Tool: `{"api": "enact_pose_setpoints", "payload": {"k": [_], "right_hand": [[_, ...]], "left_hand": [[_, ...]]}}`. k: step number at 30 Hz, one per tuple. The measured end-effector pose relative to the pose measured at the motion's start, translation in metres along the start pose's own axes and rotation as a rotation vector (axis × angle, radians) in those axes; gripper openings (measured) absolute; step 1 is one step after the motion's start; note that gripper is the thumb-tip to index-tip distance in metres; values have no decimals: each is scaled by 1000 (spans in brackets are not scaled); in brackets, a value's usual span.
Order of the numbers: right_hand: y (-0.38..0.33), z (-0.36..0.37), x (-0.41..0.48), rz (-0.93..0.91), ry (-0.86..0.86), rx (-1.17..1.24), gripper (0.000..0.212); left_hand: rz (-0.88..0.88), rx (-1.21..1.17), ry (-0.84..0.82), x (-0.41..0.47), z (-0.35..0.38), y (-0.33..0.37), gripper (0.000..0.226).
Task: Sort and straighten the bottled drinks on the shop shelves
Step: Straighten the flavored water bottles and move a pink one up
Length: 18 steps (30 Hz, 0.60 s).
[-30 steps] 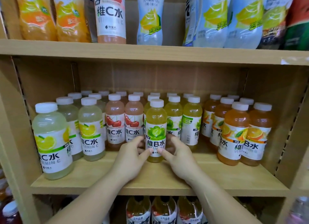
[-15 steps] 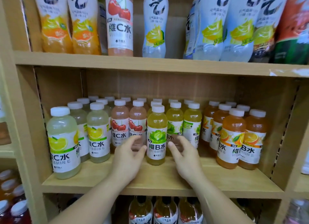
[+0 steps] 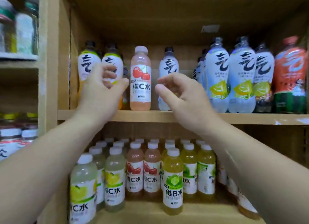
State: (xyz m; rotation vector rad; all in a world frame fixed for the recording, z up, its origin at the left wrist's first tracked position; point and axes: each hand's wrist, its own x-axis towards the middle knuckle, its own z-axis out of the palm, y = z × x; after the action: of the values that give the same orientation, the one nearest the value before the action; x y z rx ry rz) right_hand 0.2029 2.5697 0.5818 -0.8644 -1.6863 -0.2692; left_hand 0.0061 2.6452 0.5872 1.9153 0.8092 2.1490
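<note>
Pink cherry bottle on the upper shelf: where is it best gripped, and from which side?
Probably the labelled middle of the pink cherry bottle, from the front. It stands upright at the front edge of the upper shelf, straight-sided there, with a gap toward the white bottle on its right. The left hand and right hand flank it, neither gripping it.

— What is on the upper shelf [image 3: 234, 117]?
— A pink cherry bottle [image 3: 140, 78] stands straight up at the front edge. Tall white bottles [image 3: 217, 76] stand on both sides of it.
— And the lower shelf [image 3: 200, 213]?
— Rows of small white-capped bottles: lemon ones [image 3: 83, 187] left, pink ones [image 3: 135, 170], then lime ones [image 3: 189, 170]. One lime bottle [image 3: 173, 182] stands alone nearest the front edge. The blurry right end looks orange, maybe.
</note>
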Motion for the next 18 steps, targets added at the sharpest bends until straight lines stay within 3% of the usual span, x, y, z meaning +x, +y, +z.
{"api": "enact_pose_setpoints", "payload": {"k": [2,5,7,10,13,18], "right_hand": [[2,12,29,88,-88,-117,28],[10,35,55,200,-224,-235,41],[17,48,64,176,-193,-355,37],[25,58,73,206,-106,-396,31],[30,60,78,283,-166,-389,33],[33,58,79,318,-268,-305,38]], "left_hand": [[21,201,-132,17,12,-2,46],[-52,303,-293,30,24,-4,54],[-125,288,-298,32,25,-5,55],[-93,296,-329,32,27,-9,47],[-66,313,-429,33,27,-11,38],[-179,194,-520,36,24,-12,29]]}}
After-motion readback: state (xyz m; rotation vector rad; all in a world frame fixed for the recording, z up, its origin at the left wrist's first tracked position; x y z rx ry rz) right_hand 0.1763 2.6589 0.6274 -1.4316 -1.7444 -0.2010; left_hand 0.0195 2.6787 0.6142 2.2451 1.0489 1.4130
